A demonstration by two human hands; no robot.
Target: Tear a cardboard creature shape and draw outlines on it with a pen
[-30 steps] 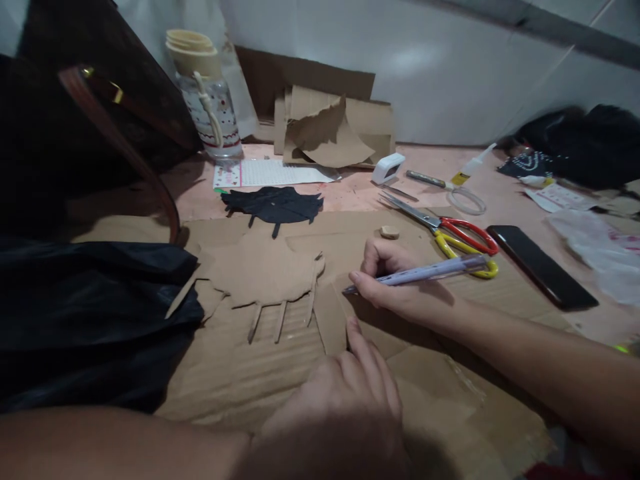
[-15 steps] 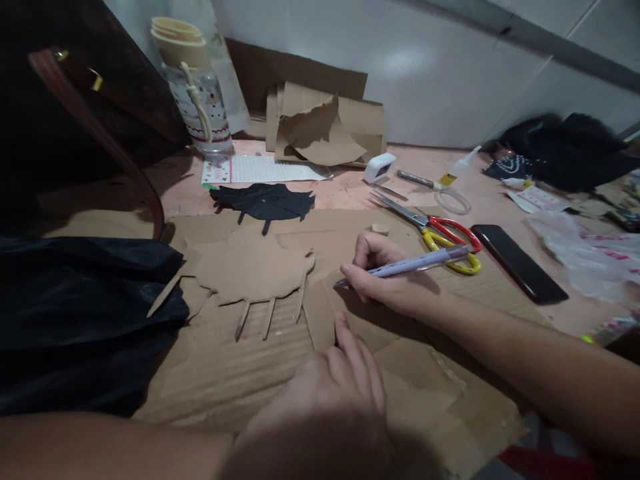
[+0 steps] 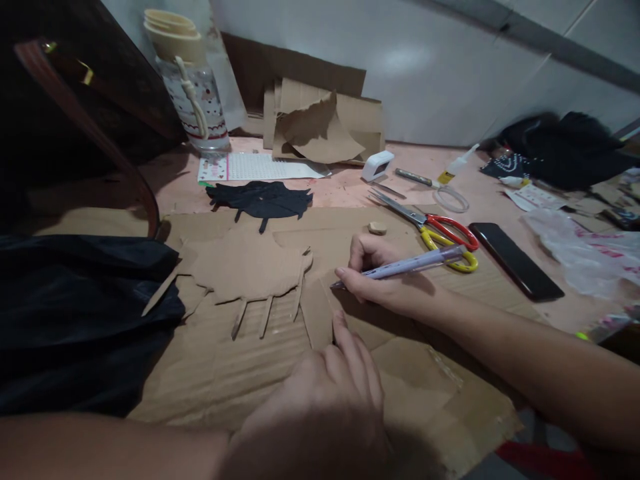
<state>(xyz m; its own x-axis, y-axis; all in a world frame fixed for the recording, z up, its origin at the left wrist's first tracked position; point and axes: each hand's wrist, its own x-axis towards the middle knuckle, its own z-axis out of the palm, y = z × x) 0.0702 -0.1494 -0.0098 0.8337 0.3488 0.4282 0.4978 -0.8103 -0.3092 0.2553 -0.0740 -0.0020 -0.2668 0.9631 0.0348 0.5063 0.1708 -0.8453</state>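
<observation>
On the cardboard (image 3: 240, 373), the right hand (image 3: 380, 283) is closed around one pen (image 3: 415, 262), tip on the sheet. The left hand (image 3: 330, 393) lies flat just below, gripping nothing. Left of the tip lie a brown cutout (image 3: 245, 267) and a black cutout (image 3: 260, 199). Beyond the pen are one eraser (image 3: 377, 228), one scissors (image 3: 430, 227) and one phone (image 3: 515, 260).

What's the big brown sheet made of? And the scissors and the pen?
The brown sheet looks like corrugated cardboard: matte, with ribbed lines. The scissors seem to have shiny metal blades and glossy red and yellow plastic handles. The pen in the right hand looks like smooth, pale purple plastic.
</observation>
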